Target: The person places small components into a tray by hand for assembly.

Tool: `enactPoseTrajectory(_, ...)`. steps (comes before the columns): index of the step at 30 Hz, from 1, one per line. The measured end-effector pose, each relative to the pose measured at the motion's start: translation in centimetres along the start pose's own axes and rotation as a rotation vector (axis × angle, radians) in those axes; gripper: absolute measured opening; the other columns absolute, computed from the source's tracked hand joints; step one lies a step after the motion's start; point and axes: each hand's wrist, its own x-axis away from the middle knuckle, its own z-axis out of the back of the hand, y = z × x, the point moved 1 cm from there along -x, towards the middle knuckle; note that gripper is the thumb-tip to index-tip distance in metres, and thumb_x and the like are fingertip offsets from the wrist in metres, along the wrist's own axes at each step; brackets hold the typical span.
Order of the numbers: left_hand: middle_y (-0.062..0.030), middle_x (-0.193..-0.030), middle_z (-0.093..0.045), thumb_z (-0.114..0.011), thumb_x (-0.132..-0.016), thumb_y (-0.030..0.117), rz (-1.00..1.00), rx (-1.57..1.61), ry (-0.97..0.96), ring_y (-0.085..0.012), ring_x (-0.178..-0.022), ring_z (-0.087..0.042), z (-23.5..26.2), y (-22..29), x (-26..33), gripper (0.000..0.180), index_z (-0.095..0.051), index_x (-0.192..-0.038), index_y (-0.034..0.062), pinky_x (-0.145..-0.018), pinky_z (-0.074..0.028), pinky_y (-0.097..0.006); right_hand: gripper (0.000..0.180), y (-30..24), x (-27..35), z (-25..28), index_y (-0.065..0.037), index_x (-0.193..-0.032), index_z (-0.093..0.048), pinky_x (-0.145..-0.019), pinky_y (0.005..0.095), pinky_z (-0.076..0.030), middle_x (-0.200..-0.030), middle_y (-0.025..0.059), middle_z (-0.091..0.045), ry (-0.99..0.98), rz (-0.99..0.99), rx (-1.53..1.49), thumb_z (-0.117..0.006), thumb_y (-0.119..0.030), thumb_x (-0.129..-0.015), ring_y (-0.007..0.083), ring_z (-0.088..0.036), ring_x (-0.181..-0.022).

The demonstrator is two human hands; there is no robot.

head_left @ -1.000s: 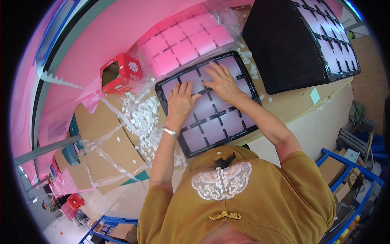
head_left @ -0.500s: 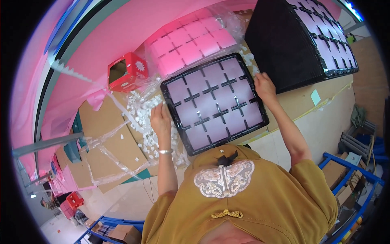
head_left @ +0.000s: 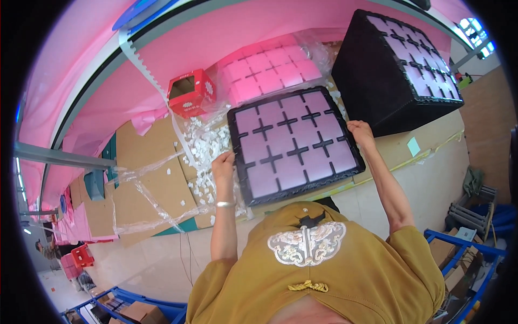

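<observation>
In the head view, the left hand [head_left: 223, 164] grips the left edge of a square black plastic tray [head_left: 294, 143] whose pale lilac foam squares are set apart by black cross-shaped dividers; the fingers [head_left: 226, 157] are curled over the rim, clenched on it near the tray's lower left corner. The right hand [head_left: 360, 133] clasps the tray's right edge in the same way, fingers wrapped over the rim beside the upper right corner. The tray lies between both hands on the cardboard-covered table [head_left: 145, 178], directly ahead of the person's chest. Its far edge almost meets a stack of bright pink foam squares in clear plastic wrap [head_left: 270, 70], and its right corner sits just beside a tall stack of black trays [head_left: 394, 70]. To the left, a heap of small white foam scraps [head_left: 204, 148] lies close against the left hand, with a red cardboard box [head_left: 190, 93] beyond it. Open cardboard shows further left, crossed by strips of clear tape [head_left: 156, 202].
</observation>
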Motion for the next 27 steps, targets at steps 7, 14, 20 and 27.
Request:
enactPoseTrajectory(7, -0.0098, -0.105, -0.067, -0.061, -0.090, 0.006, -0.096, 0.349, -0.050, -0.0145, -0.092, -0.064, 10.4, 11.9, 10.0, 0.030, -0.061, -0.116, -0.0077, -0.083, -0.051, -0.027, 0.024, -15.4, 8.9, 10.0, 0.001, -0.107, -0.066, -0.066, 0.0278, -0.049, -0.095, 0.0063, -0.055, -0.329, 0.274, -0.045, -0.058, -0.014, -0.090, 0.0148, -0.058, -0.075)
enactPoseTrajectory(14, -0.0073, -0.099, -0.067, -0.062, -0.089, 0.004, -0.343, 0.389, -0.101, -0.0112, -0.084, -0.062, 0.9, 23.1, 15.2, 0.026, -0.064, -0.113, -0.0066, -0.075, -0.049, -0.024, 0.029, -21.8, 8.3, 27.8, 0.001, -0.106, -0.067, -0.085, 0.0318, -0.049, -0.098, 0.0161, -0.068, -0.057, 0.472, 0.007, -0.057, -0.017, -0.085, 0.0234, -0.065, -0.093)
enactPoseTrajectory(20, 0.0070, -0.073, -0.056, -0.065, -0.087, 0.009, -0.335, 0.315, -0.279, -0.0031, -0.060, -0.043, -18.1, 30.8, 12.5, 0.024, -0.069, -0.108, 0.0001, -0.053, -0.031, -0.019, 0.025, -13.9, -1.4, 40.4, -0.002, -0.101, -0.070, -0.053, 0.0210, -0.036, -0.068, -0.0039, -0.056, 0.042, 0.233, -0.048, -0.056, -0.014, -0.084, 0.0049, -0.048, -0.059)
enactPoseTrajectory(27, -0.0037, -0.075, -0.064, -0.065, -0.087, 0.005, -0.332, 0.362, -0.370, -0.0114, -0.061, -0.057, -27.3, 34.2, 5.0, 0.020, -0.067, -0.103, -0.0056, -0.055, -0.045, -0.024, 0.017, -9.3, -13.0, 41.1, -0.001, -0.081, -0.072, -0.043, 0.0245, -0.030, -0.056, -0.0009, -0.049, 0.049, 0.113, -0.102, -0.059, -0.011, -0.080, 0.0084, -0.041, -0.049)
